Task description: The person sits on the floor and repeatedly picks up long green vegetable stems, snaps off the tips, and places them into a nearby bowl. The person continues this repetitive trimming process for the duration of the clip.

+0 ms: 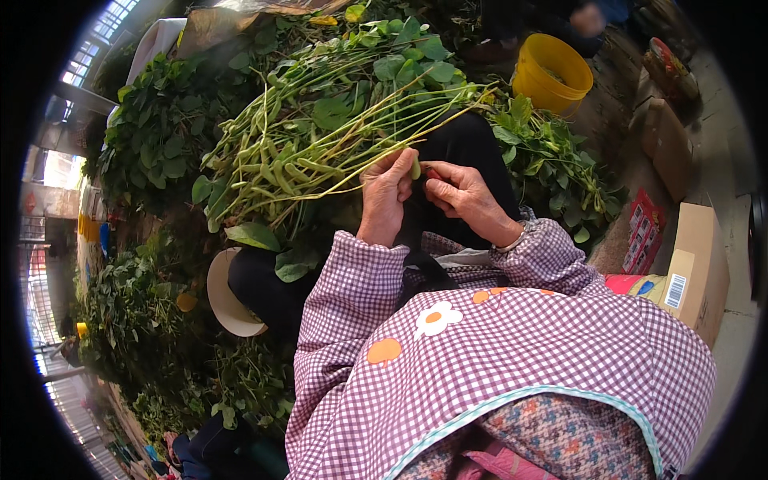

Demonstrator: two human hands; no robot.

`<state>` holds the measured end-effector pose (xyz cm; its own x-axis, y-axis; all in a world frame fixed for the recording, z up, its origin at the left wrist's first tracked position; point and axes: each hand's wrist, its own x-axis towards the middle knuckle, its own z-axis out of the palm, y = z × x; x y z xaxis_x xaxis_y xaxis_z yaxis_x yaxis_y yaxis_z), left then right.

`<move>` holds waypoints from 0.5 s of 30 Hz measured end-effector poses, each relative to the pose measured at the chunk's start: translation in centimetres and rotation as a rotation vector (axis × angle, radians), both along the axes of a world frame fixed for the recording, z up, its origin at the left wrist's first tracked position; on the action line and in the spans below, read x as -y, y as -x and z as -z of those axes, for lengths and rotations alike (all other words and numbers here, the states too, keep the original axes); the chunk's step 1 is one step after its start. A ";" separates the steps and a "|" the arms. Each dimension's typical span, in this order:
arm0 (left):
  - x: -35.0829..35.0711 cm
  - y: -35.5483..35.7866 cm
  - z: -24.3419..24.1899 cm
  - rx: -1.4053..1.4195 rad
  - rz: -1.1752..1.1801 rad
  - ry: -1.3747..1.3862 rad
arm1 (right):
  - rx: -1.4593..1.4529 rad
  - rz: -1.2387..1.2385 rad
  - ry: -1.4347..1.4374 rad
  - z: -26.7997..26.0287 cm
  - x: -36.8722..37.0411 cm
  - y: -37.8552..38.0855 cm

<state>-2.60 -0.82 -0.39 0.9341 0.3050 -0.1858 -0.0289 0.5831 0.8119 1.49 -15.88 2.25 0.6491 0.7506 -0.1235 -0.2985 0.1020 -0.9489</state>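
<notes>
My left hand (384,195) pinches a green bean pod (415,168), likely soybean, between thumb and fingers, above my knees. Close beside it, my right hand (465,192) is closed around a small red-handled tool (432,174). Its working end is hidden, so I cannot tell what kind it is. Across my lap lies a bundle of cut bean plants (312,156) with long pale stems, hanging pods and some leaves. The nearest stem passes just behind my left fingers.
A yellow bucket (549,75) stands at the upper right, with a person's hand (587,21) beyond it. Leafy plants (552,156) lie below the bucket. At my left knee is a pale round container (225,294). More plant heaps (162,132) cover the left. Cardboard boxes (696,264) stand right.
</notes>
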 end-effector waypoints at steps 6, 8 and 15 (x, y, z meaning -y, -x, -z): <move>1.5 -0.5 0.2 -0.006 -0.142 0.010 | -0.024 0.092 0.032 0.2 0.3 0.0; 2.0 -0.5 0.2 0.009 -0.196 -0.004 | -0.048 0.090 -0.005 0.4 0.3 -0.1; 1.5 -0.5 0.4 -0.011 -0.040 0.086 | -0.111 0.146 0.049 0.4 0.1 -0.1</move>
